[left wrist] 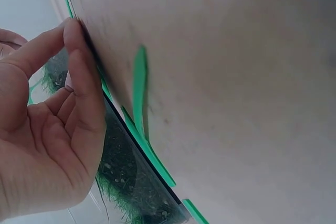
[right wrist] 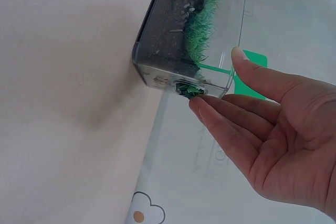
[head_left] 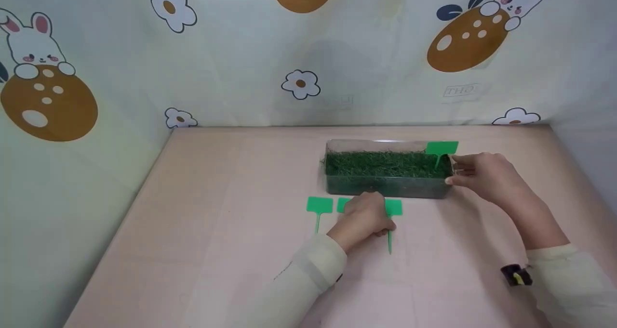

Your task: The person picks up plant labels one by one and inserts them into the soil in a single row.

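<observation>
One pale left sleeve [head_left: 289,289], foremost; one clear grass-filled planter [head_left: 388,186], its end touched by the right hand [head_left: 491,176], fingers nearly straight; left hand [head_left: 365,216], just in front of the planter, fingertips pinching the stem of one green marker [head_left: 394,207]; one standing marker [head_left: 442,148] in the grass beside the right hand; two other markers [head_left: 319,204] near the left.

This is a little nook with sides. It is hard to tell if it is in a home or some other place. A pale sheet [head_left: 231,77] makes the walls. It has white bunnies [head_left: 36,44], big brown spotted ovals [head_left: 58,111] and white flowers [head_left: 311,84] on it. A plain pinkish counter [head_left: 207,198] meets the sheet at the back.
</observation>
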Available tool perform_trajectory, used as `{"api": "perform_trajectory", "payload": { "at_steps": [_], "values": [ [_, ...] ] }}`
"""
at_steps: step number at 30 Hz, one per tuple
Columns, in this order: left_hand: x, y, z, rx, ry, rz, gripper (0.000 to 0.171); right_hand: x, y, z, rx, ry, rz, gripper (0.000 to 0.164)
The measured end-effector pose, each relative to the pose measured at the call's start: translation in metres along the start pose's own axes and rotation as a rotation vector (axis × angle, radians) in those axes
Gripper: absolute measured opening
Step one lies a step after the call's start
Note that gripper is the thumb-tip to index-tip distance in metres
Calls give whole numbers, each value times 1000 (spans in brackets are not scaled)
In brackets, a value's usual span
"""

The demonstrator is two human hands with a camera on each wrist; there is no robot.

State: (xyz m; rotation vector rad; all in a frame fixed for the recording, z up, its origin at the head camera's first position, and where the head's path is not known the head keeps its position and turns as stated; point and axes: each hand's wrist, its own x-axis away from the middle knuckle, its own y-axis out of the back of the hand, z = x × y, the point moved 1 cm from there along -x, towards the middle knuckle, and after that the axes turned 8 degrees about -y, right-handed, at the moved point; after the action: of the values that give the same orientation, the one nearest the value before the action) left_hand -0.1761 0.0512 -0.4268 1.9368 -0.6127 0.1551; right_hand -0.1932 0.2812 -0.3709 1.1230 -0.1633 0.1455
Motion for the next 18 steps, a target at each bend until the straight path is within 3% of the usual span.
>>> {"api": "perform_trajectory", "payload": {
  "at_steps": [11,18],
  "values": [
    [2,1,0,51,22,14,35,0,0,0,-5,-5,3,64],
    [4,3,5,146,-24,23,37,0,0,0,1,-4,3,65]
  ]
}}
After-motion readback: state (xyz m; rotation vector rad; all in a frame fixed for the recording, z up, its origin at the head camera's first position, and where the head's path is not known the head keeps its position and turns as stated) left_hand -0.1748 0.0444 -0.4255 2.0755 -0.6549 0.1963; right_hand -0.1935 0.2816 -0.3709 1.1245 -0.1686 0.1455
